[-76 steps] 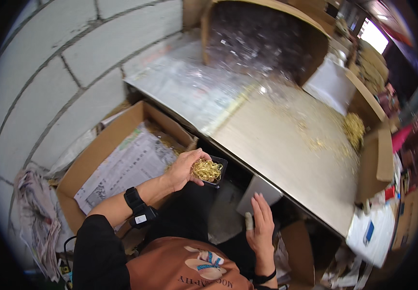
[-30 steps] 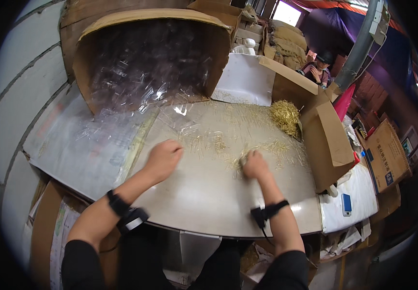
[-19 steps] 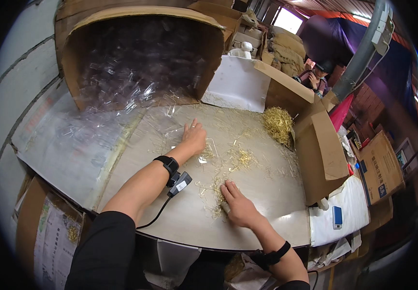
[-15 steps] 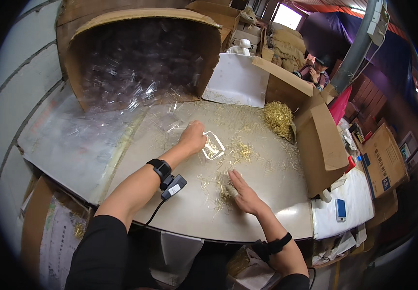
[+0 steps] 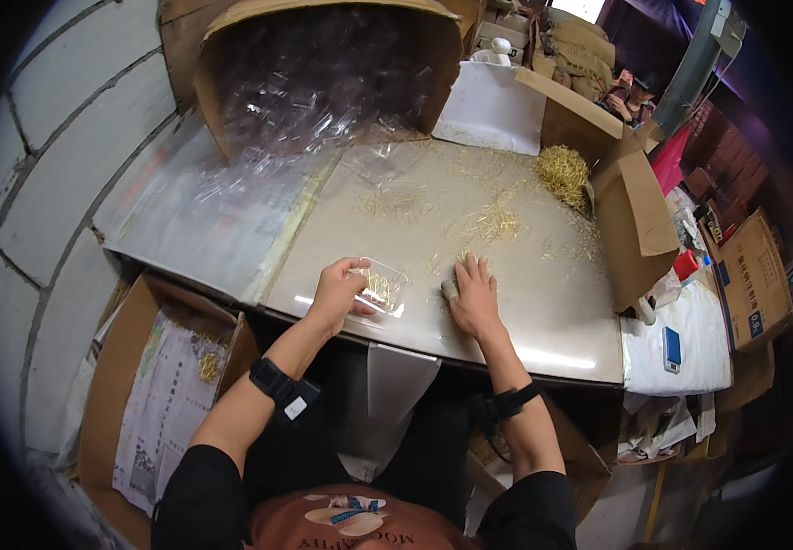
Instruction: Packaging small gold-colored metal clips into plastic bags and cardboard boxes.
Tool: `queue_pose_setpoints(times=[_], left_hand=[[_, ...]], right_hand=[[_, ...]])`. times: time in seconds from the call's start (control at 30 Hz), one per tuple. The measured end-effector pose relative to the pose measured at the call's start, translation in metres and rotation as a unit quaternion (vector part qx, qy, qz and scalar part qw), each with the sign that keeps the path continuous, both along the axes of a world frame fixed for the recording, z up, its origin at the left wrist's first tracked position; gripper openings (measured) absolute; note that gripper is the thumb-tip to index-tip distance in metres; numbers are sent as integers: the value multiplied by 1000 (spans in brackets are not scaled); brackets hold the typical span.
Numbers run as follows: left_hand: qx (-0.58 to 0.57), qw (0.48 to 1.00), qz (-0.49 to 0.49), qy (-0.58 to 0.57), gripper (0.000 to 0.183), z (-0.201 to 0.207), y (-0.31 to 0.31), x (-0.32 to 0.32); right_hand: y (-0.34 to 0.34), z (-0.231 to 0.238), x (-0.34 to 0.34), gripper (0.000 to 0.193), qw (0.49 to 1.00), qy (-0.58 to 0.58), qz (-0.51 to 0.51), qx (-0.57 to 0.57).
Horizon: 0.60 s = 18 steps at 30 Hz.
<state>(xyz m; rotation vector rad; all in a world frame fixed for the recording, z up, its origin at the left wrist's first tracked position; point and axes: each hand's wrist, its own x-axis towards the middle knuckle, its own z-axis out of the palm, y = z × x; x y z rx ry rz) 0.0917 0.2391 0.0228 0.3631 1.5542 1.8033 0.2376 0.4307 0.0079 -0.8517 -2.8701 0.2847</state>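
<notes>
My left hand (image 5: 334,295) grips the edge of a small clear plastic box (image 5: 394,301) close to the table's front edge. Thin gold-coloured metal pieces (image 5: 380,288), like pins or clips, lie inside the box. To its right, my right hand (image 5: 475,298) rests palm down on the table (image 5: 543,316), fingers stretched out and a wrap on one digit. Loose gold pieces (image 5: 497,222) are scattered beyond the right fingertips. A dense heap of the same pieces (image 5: 563,174) sits farther back at the right.
A large cardboard box (image 5: 456,82) full of clear plastic boxes (image 5: 309,105) lies open at the back left. Cardboard walls (image 5: 633,215) edge the table's right side. A blue-and-white device (image 5: 671,348) lies beyond them. Below left stands a carton (image 5: 108,403). Another person (image 5: 633,99) sits far back.
My left hand has brought the plastic box toward the front edge, with gold pieces in it. My right hand still lies flat on the table. The view has tilted downward.
</notes>
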Motion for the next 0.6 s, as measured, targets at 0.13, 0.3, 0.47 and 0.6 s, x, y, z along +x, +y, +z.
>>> queue_pose_setpoints(times=[0.13, 0.3, 0.47, 0.6], left_hand=[[73, 994, -7, -76, 31, 2, -51, 33], [101, 986, -90, -101, 37, -7, -84, 58], [123, 977, -125, -119, 29, -16, -103, 73], [116, 972, -115, -168, 25, -25, -108, 89]], right_hand=[[-66, 25, 10, 38, 953, 288, 65, -60], [-102, 26, 27, 34, 848, 241, 120, -456], [-113, 33, 41, 21, 898, 174, 166, -369], [-122, 34, 55, 14, 899, 115, 99, -411]])
